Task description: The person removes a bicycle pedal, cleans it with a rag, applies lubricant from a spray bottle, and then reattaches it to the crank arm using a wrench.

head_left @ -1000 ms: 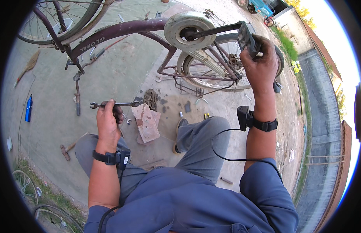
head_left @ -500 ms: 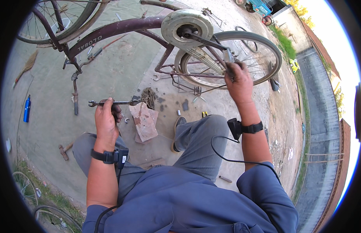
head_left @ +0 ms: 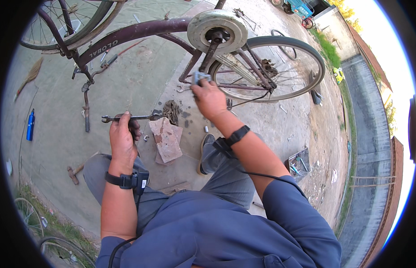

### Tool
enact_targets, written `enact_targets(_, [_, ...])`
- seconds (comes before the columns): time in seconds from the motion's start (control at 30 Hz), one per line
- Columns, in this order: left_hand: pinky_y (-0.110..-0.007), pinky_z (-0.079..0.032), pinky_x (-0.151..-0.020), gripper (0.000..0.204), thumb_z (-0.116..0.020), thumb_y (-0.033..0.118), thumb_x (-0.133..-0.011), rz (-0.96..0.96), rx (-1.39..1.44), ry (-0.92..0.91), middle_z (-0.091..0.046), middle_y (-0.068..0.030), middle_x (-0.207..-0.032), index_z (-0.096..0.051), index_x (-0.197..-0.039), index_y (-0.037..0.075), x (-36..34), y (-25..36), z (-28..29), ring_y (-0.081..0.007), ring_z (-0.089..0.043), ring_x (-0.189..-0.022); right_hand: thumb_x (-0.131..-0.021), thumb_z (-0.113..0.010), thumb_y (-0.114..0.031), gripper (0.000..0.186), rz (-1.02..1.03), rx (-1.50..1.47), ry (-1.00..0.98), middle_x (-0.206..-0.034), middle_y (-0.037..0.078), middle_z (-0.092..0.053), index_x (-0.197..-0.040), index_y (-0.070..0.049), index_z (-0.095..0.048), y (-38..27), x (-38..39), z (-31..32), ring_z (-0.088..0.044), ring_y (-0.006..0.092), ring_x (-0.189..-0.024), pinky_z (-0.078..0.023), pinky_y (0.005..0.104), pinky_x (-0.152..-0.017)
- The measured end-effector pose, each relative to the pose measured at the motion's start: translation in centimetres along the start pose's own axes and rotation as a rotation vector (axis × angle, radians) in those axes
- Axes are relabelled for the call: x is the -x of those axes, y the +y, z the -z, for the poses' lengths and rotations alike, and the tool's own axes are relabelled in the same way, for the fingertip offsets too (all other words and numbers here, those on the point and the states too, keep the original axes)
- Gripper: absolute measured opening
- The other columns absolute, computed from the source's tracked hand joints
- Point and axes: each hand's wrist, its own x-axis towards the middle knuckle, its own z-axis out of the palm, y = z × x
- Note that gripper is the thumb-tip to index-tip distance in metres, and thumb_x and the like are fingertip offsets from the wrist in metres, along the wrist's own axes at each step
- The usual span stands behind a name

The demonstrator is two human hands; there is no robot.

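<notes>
A purple bicycle frame point(head_left: 141, 30) stretches across the far side, with a worn white chain guard disc point(head_left: 195, 35) and a rear wheel point(head_left: 323, 67). My right hand point(head_left: 211, 99) is closed around the pedal point(head_left: 200, 77) at the end of the crank arm point(head_left: 210, 54), which points down toward me. Its fingertips are partly hidden behind the pedal. On the left, my left hand point(head_left: 124, 136) grips a metal open-ended wrench point(head_left: 144, 118), held level and apart from the bicycle.
Below the wrench lie a reddish stone slab point(head_left: 166, 142) and a dark rag point(head_left: 172, 111). A hammer point(head_left: 73, 175), a blue cylinder point(head_left: 30, 125) and a broom point(head_left: 33, 75) are at left. A tool tray point(head_left: 307, 156) sits right of my arm.
My right hand has swung left and toward me with the pedal, turning the crank. The tool tray at right has come into view. My left hand stays put with the wrench.
</notes>
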Motion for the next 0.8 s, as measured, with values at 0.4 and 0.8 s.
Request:
enact_targets(0.4, [-0.025, -0.037, -0.046, 0.02, -0.058, 0.028, -0.1, -0.086, 0.143, 0.087, -0.058, -0.002, -0.067, -0.056, -0.089, 0.01, -1.2, 0.6, 0.9, -0.0115, -0.05, -0.05, -0.073, -0.078, -0.021, 0.032, 0.178, -0.198, 0.126, -0.104, 0.012, -0.061, -0.103, -0.018, -0.066, -11.4, -9.8, 5.0, -0.063, 0.0322, -0.094, -0.056, 0.043, -0.074])
enact_targets(0.8, [-0.026, -0.037, -0.046, 0.019, -0.059, 0.025, -0.099, -0.086, 0.135, 0.075, -0.058, -0.0024, -0.067, -0.055, -0.089, 0.01, -1.1, 0.6, 1.0, -0.0119, -0.051, -0.051, -0.087, -0.07, -0.011, 0.031, 0.115, -0.323, 0.286, -0.101, 0.01, -0.067, -0.116, -0.002, -0.065, -5.7, -10.6, 25.3, -0.065, 0.018, -0.085, -0.055, 0.03, -0.071])
